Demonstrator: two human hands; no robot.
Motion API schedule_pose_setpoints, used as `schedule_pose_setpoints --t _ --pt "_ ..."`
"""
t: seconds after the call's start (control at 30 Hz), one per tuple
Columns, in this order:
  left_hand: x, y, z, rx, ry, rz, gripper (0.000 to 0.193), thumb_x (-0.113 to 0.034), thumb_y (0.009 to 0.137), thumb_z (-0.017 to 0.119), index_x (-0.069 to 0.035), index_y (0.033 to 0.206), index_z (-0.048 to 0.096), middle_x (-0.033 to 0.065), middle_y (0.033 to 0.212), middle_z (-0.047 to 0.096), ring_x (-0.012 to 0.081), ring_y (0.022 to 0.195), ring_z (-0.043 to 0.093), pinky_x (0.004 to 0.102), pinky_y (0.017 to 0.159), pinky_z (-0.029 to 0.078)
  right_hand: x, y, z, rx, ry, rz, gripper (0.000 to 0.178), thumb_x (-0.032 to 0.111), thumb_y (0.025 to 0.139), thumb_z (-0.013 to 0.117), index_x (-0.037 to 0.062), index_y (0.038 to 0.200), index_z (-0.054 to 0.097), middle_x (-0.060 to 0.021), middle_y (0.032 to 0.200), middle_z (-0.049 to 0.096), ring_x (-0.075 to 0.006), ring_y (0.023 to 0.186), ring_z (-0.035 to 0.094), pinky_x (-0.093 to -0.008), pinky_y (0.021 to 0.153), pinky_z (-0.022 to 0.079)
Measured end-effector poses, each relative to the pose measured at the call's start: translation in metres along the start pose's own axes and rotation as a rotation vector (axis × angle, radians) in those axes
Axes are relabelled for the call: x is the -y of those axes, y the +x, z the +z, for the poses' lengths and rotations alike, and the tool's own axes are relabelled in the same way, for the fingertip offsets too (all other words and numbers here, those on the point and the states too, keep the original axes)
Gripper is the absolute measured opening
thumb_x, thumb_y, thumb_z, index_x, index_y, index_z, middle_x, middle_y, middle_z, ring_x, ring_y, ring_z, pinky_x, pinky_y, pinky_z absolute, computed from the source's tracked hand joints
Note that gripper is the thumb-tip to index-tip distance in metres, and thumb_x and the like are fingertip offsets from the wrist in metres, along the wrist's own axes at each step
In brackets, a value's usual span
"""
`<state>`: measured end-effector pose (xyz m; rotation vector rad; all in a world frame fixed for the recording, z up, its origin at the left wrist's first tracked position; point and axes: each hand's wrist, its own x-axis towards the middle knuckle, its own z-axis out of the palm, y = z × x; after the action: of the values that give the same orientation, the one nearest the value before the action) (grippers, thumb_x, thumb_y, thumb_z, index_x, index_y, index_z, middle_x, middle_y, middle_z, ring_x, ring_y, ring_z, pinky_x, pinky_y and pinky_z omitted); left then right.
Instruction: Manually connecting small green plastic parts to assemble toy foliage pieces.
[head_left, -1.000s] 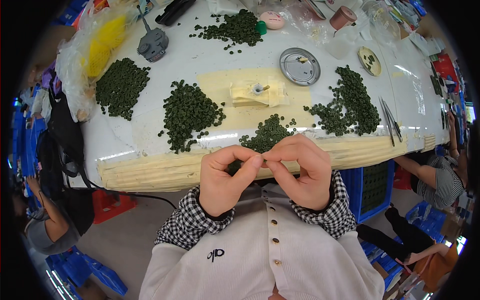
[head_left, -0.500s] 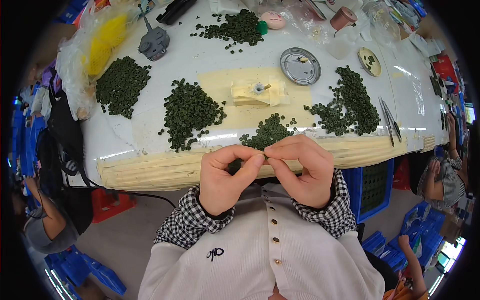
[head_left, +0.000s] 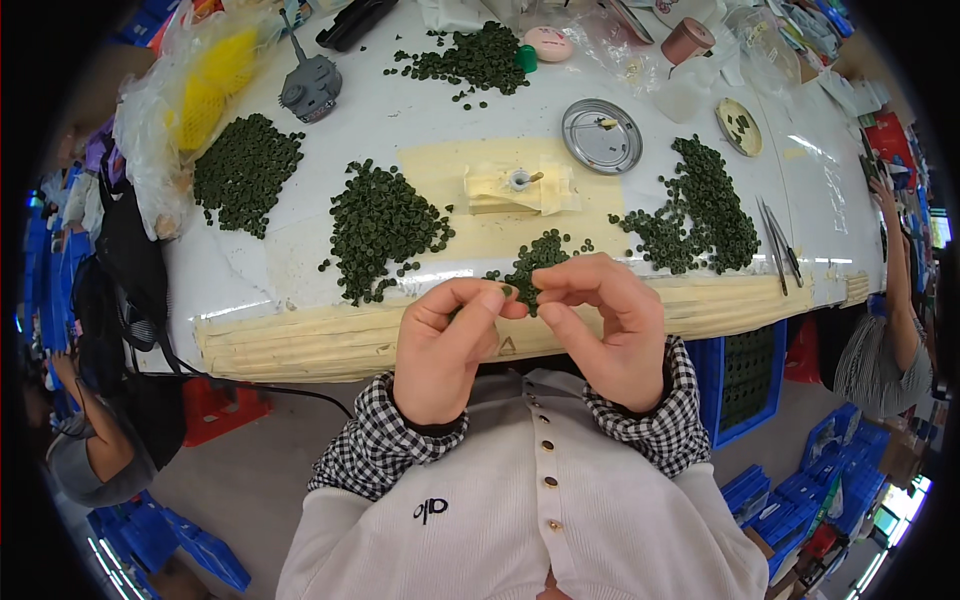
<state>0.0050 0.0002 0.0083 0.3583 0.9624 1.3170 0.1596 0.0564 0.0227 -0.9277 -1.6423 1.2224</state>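
My left hand (head_left: 445, 345) is closed, pinching a small dark green wheel-like piece (head_left: 508, 291) between thumb and forefinger. Facing it, my right hand (head_left: 608, 325) has its thumb and forefinger apart, with nothing visible between them. Both hands are raised over the table's near edge, a short gap between their fingertips. Just beyond them lies a small pile of the same green pieces (head_left: 545, 255), partly hidden by the fingers. A block wrapped in cream tape (head_left: 490, 188), with a small metal cup and a short stick on top, stands behind that pile.
Larger piles of green pieces lie left (head_left: 380, 225), far left (head_left: 245, 175), at the back (head_left: 480, 55) and right (head_left: 710, 205). Around them are a round metal lid (head_left: 600, 135), a cream dish (head_left: 738, 127), tweezers (head_left: 775, 245) and a grey toy tank turret (head_left: 310, 85). Other people sit at both sides.
My hands have parted: their fingertips met before, and now the left one alone keeps the green piece. My right thumb and forefinger have spread. At right, a co-worker's arm has reached forward.
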Motion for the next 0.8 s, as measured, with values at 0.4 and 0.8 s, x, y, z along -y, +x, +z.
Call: schedule_pose_setpoints --t 0.4,0.8 --pt "-0.027 0.003 -0.020 -0.170 -0.544 0.046 0.017 -0.008 0.093 0.040 0.000 0.104 0.050 0.0050 0.085 0.049 0.0071 0.059 0.037 0.0194 0.051 0.032 -0.019 0.012 -0.010 0.055 -0.782 -0.267 0.019 0.010 0.069 0.068 0.0045 0.085 0.061 -0.0062 0.075 0.052 -0.0236 0.072 0.048 -0.0334 0.067 0.040" --pt "-0.025 -0.001 -0.010 -0.090 -0.485 -0.031 0.026 -0.011 0.095 0.037 0.002 0.116 0.045 0.0088 0.098 0.055 0.0104 0.076 0.047 0.0204 0.063 0.041 -0.017 0.014 -0.005 0.047 -0.753 -0.342 0.014 0.002 0.066 0.068 0.0029 0.079 0.061 -0.0066 0.073 0.053 -0.0232 0.070 0.050 -0.0329 0.062 0.041"
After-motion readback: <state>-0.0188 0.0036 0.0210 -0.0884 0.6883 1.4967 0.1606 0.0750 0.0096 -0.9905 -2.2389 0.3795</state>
